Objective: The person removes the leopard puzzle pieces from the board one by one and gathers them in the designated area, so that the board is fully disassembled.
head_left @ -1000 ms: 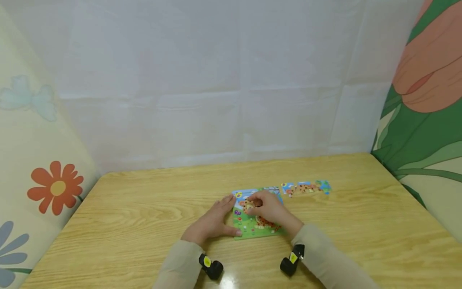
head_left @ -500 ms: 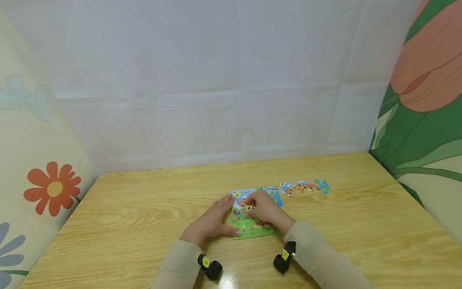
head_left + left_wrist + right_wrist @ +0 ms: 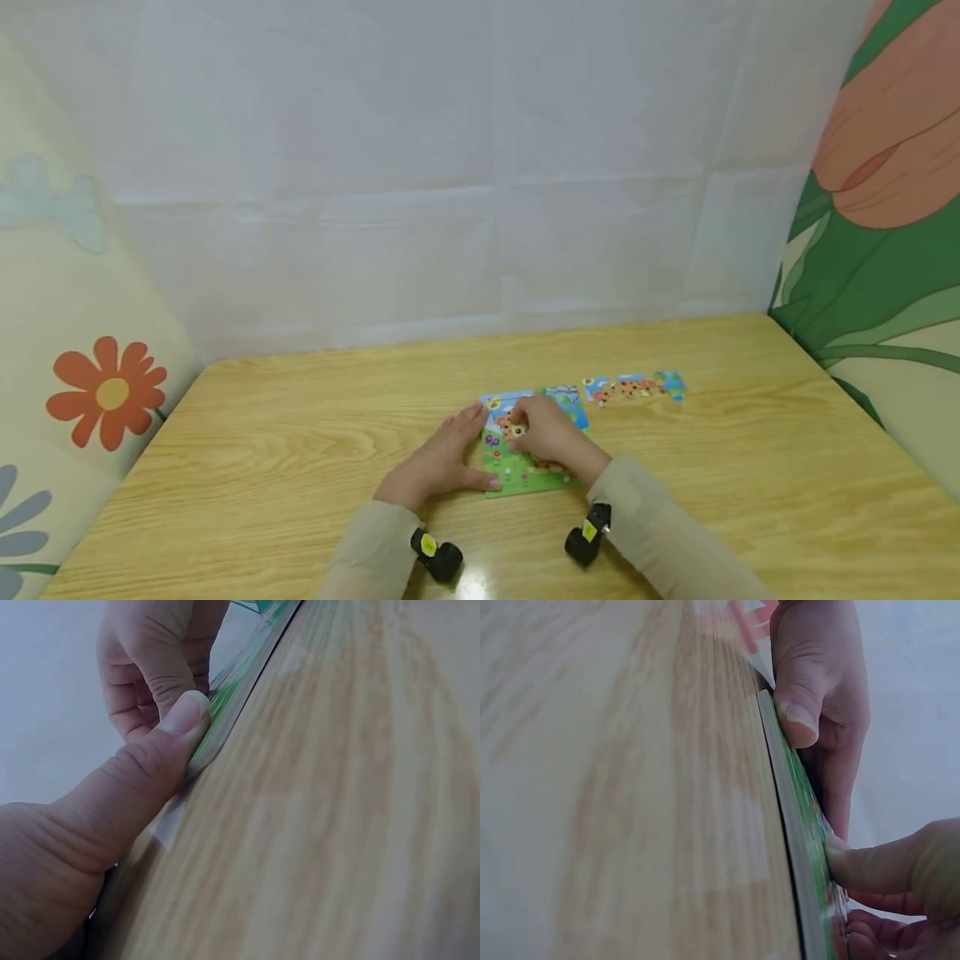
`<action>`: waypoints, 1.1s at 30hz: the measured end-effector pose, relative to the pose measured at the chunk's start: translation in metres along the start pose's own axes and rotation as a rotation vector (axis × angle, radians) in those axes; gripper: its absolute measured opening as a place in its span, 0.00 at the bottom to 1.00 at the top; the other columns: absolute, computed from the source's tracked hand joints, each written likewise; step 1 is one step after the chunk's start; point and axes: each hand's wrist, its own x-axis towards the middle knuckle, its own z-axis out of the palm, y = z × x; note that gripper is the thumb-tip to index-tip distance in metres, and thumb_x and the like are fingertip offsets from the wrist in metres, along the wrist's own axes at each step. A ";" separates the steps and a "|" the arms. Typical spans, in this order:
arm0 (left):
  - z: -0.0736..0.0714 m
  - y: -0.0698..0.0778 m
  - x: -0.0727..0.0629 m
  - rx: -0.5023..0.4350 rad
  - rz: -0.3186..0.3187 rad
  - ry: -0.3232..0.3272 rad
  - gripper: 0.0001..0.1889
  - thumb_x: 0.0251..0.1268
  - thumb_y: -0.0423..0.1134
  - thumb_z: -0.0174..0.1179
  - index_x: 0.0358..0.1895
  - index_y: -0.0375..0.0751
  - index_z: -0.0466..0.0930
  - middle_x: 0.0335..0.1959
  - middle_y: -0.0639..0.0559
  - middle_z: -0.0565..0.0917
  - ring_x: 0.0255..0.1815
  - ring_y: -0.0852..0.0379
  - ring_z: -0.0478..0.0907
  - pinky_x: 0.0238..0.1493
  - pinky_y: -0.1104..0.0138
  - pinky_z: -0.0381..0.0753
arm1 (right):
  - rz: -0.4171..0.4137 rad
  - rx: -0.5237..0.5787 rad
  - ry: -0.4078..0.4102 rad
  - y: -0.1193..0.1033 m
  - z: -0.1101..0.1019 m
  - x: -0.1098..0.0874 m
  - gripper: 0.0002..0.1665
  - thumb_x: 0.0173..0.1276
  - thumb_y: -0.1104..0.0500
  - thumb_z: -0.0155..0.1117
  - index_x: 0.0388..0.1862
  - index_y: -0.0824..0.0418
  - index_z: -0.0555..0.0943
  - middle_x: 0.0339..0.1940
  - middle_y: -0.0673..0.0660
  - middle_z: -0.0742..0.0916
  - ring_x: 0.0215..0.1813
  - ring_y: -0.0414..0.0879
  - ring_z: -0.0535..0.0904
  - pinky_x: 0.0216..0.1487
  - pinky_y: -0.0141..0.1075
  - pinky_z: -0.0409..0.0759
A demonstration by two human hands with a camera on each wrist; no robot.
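Note:
A jigsaw puzzle board [image 3: 540, 483] with a spotted cartoon animal on green grass lies flat on the table. My left hand [image 3: 442, 458] spans its left side, fingers fairly straight. In the right wrist view the left thumb [image 3: 801, 724] rests on the board's corner. Over the picture's middle, my right hand [image 3: 551, 429] has its thumb and curled forefinger on a puzzle piece at the animal's face, mostly hidden by the hand. The right thumb [image 3: 874, 866] touches the printed surface in the right wrist view.
A strip of puzzle pieces [image 3: 633, 387], printed with a similar spotted animal, lies on the wooden table [image 3: 300, 433] beyond the board's right corner. A white cloth [image 3: 412, 167] hangs behind the table. Painted flower panels [image 3: 885, 250] flank both sides.
My right hand and wrist have shifted slightly left, with the fingers staying over the animal's face. The left hand keeps its place at the board's left edge.

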 end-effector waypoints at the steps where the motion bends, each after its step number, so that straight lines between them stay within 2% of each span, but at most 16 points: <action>1: 0.000 0.000 0.000 -0.001 -0.006 0.000 0.54 0.44 0.53 0.71 0.72 0.34 0.50 0.75 0.42 0.47 0.74 0.39 0.41 0.72 0.47 0.43 | 0.000 0.002 0.004 0.000 0.000 0.000 0.15 0.48 0.63 0.73 0.32 0.64 0.77 0.28 0.53 0.76 0.33 0.45 0.69 0.36 0.36 0.72; 9: -0.001 0.001 0.000 0.006 -0.001 0.000 0.54 0.44 0.53 0.71 0.71 0.34 0.50 0.74 0.41 0.48 0.74 0.40 0.42 0.72 0.47 0.43 | -0.003 0.023 -0.004 0.000 0.003 -0.004 0.15 0.52 0.64 0.71 0.36 0.62 0.74 0.31 0.54 0.73 0.35 0.45 0.67 0.34 0.34 0.70; 16: 0.000 0.000 0.001 0.005 0.004 0.002 0.54 0.44 0.52 0.71 0.71 0.33 0.50 0.74 0.41 0.47 0.74 0.41 0.42 0.73 0.48 0.41 | 0.010 0.032 0.011 -0.001 0.004 -0.006 0.16 0.54 0.63 0.69 0.40 0.61 0.74 0.29 0.52 0.75 0.31 0.44 0.68 0.29 0.33 0.69; 24: -0.001 0.000 0.001 0.003 0.007 0.002 0.54 0.44 0.53 0.71 0.71 0.33 0.49 0.74 0.40 0.47 0.74 0.41 0.42 0.73 0.48 0.41 | -0.022 0.078 0.033 0.001 0.006 -0.004 0.16 0.52 0.66 0.68 0.39 0.63 0.74 0.27 0.53 0.74 0.29 0.44 0.67 0.27 0.31 0.67; 29: -0.001 -0.001 0.002 0.016 0.005 0.002 0.54 0.44 0.53 0.71 0.71 0.34 0.50 0.74 0.41 0.48 0.74 0.41 0.42 0.73 0.49 0.41 | -0.044 0.092 0.070 0.002 0.009 -0.003 0.16 0.49 0.69 0.66 0.38 0.63 0.74 0.26 0.53 0.73 0.29 0.44 0.66 0.27 0.31 0.66; 33: -0.001 0.000 0.002 0.019 -0.007 -0.005 0.54 0.44 0.54 0.71 0.72 0.36 0.50 0.74 0.42 0.48 0.74 0.41 0.42 0.73 0.49 0.42 | -0.024 0.131 0.110 0.001 0.012 -0.006 0.16 0.49 0.69 0.67 0.38 0.62 0.76 0.27 0.52 0.74 0.31 0.44 0.67 0.30 0.31 0.68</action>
